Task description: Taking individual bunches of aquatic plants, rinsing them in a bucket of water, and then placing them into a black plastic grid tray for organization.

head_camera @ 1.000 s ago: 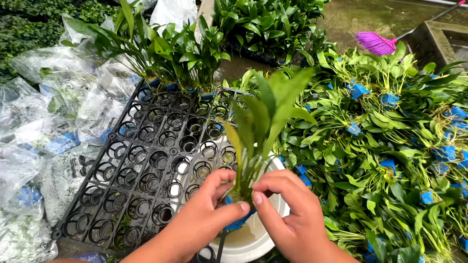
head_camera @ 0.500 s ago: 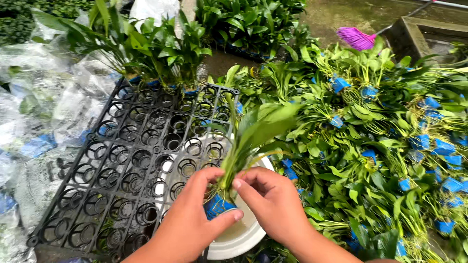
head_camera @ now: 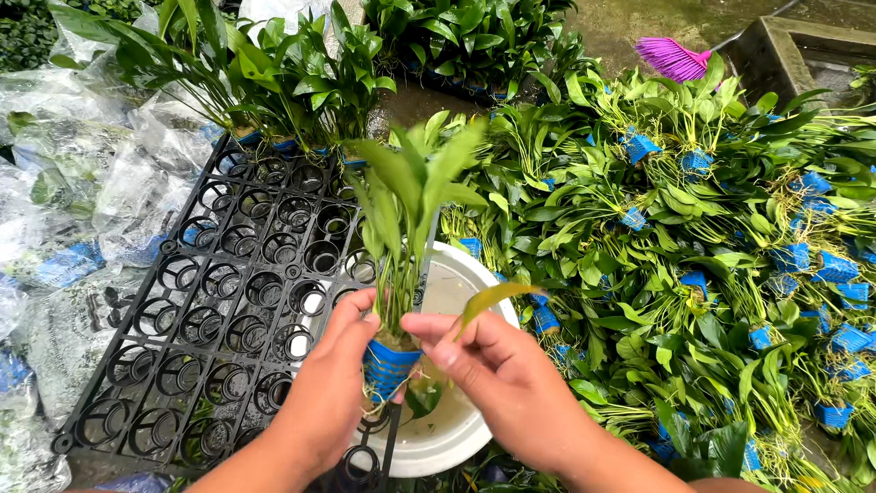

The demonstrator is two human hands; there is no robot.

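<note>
I hold the plant (head_camera: 401,237) upright over the white bowl (head_camera: 465,429), left hand (head_camera: 324,393) with fingers clamped around its blue net pot (head_camera: 391,365), right hand (head_camera: 502,374) with fingers pinched together on a yellowing leaf (head_camera: 493,297); in my judgement the leaf should be pulled down and away at its base while the left grip stays firm, so the sound stems are not torn. Against the frame half a second ago, the plant stands higher and more erect, the right hand has drawn the leaf aside, and the black tray (head_camera: 219,310) sits closer in view.
</note>
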